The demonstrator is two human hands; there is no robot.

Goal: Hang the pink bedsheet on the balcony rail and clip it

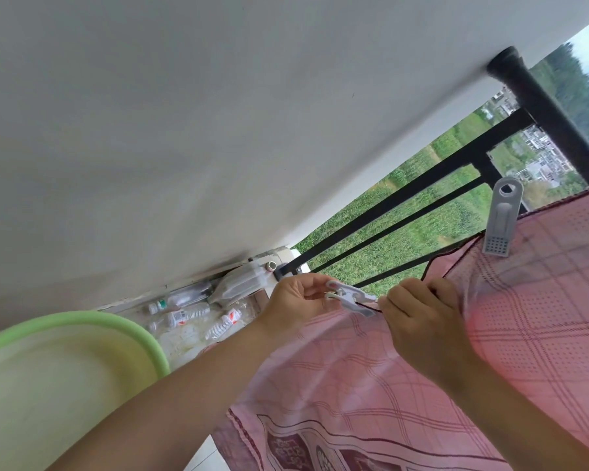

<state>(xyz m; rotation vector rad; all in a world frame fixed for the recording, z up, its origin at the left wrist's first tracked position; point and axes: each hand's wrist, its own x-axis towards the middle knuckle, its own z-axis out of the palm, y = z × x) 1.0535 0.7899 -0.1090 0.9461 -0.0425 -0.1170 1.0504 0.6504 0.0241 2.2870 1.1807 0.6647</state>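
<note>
A green basin (65, 362) is seen at the lower left, and plastic bottles (198, 311) are scattered on the floor under the white wall (150, 130). A white clip (349, 299) is pinched by the left hand (298, 300) at the edge of the pink bedsheet (388, 385), which is gripped by the closed right hand (422, 317). The bedsheet is draped over the black balcony rail (405, 195), where a grey clip (502, 219) is already fixed on it.

Pink cotton bedsheet (405, 385) with dark maroon check lines and dotted weave; two pale grey plastic clips (500, 219); black metal balcony rail (405, 195); light green plastic basin (82, 326).
</note>
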